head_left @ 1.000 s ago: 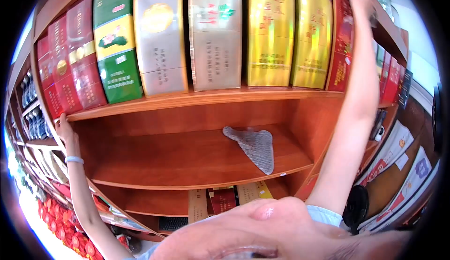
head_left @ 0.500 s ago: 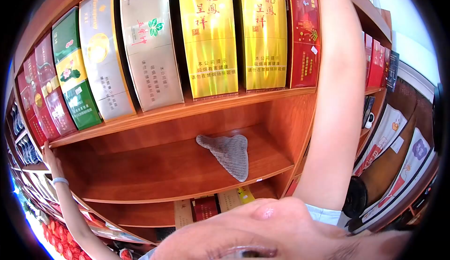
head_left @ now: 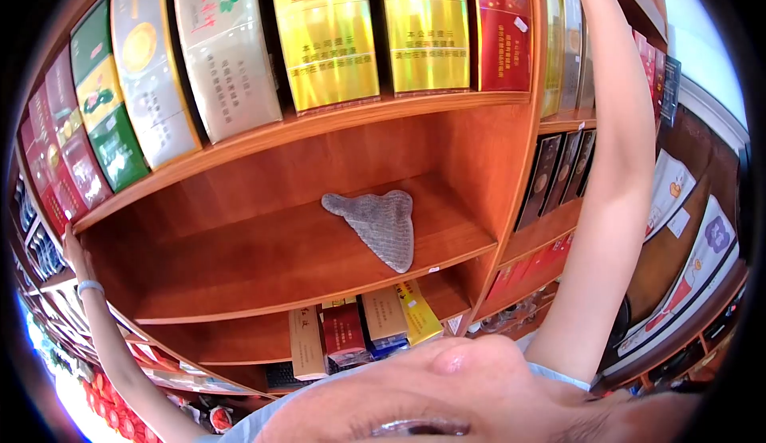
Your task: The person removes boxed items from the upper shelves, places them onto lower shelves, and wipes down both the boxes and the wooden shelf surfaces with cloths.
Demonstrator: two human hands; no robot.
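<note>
At the far left, my left hand [head_left: 75, 256] reaches up against the left end of the wooden shelf edge [head_left: 104, 213], just below a dark red cigarette carton [head_left: 48, 173]. Its fingers look stretched upward, with nothing seen in them. My right arm [head_left: 626, 140] rises past the right side of the cabinet, and the hand is out of the frame above. A crumpled grey cloth [head_left: 379, 227] lies on the shelf board [head_left: 231, 271] under the carton row, apart from both hands. Above it stand upright a silver carton [head_left: 227, 68] and two shiny yellow cartons [head_left: 323, 44].
A red carton [head_left: 503, 36] stands at the row's right end, beside the upright divider [head_left: 511, 179]. Lower down lie more boxes, one of them yellow [head_left: 419, 315]. Dark boxes [head_left: 550, 176] fill a right-hand compartment. My face takes up the bottom of the view.
The view has shifted, so the cartons and cloth sit higher and more lower boxes show. My right arm now leans farther right, uncovering the side compartments. My left hand stays at the shelf edge.
</note>
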